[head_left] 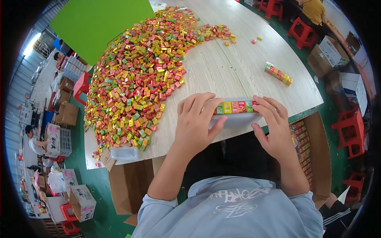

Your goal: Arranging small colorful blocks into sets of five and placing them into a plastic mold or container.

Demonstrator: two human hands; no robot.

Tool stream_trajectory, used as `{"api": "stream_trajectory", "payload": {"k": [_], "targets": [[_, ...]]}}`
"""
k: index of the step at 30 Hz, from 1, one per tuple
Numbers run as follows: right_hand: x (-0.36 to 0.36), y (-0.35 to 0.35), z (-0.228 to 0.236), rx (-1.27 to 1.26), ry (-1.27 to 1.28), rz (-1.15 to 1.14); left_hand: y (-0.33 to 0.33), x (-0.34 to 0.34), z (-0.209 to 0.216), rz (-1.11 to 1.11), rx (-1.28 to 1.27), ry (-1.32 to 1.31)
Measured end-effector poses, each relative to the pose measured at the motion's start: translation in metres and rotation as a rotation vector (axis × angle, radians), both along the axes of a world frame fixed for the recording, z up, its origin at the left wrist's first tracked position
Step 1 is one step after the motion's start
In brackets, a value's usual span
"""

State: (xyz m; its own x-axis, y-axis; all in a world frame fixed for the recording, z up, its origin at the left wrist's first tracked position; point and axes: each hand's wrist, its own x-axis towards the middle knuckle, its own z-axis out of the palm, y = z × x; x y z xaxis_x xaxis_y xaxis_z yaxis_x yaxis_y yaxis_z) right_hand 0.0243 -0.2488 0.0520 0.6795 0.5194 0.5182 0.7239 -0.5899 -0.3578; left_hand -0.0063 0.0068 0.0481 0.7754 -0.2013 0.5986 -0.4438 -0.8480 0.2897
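Just past the near edge of the table, a whitish plastic tray [238,119] is held level between my two hands. In it lies a straight row of small foil-wrapped sweets [238,107] in red, yellow and green. My left hand [197,121] grips the left end, thumb on the near side and fingers over the far side. At the right end, my right hand [273,123] has its fingertips on the last sweets and its thumb by the near wall. The fingers partly hide both ends of the row.
A large heap of loose wrapped sweets [139,75] covers the table's left side, beside a green board [99,23]. A filled clear pack [278,73] lies right; an empty clear tray [124,153] lies near left. Cardboard boxes [322,158] flank me; red stools [349,131] stand beyond.
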Motion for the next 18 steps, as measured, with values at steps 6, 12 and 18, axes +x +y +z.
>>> {"api": "stream_trajectory", "payload": {"k": [6, 12, 18], "targets": [[-0.002, 0.002, 0.001, 0.011, 0.031, -0.002, 0.005, 0.004, 0.001, -0.065, -0.093, 0.046], [0.000, 0.004, 0.000, 0.024, 0.026, -0.004, 0.015, 0.013, 0.020, -0.153, -0.037, 0.136], [0.001, 0.003, 0.007, 0.010, 0.051, 0.006, 0.009, 0.004, -0.007, -0.084, 0.077, -0.096]]}}
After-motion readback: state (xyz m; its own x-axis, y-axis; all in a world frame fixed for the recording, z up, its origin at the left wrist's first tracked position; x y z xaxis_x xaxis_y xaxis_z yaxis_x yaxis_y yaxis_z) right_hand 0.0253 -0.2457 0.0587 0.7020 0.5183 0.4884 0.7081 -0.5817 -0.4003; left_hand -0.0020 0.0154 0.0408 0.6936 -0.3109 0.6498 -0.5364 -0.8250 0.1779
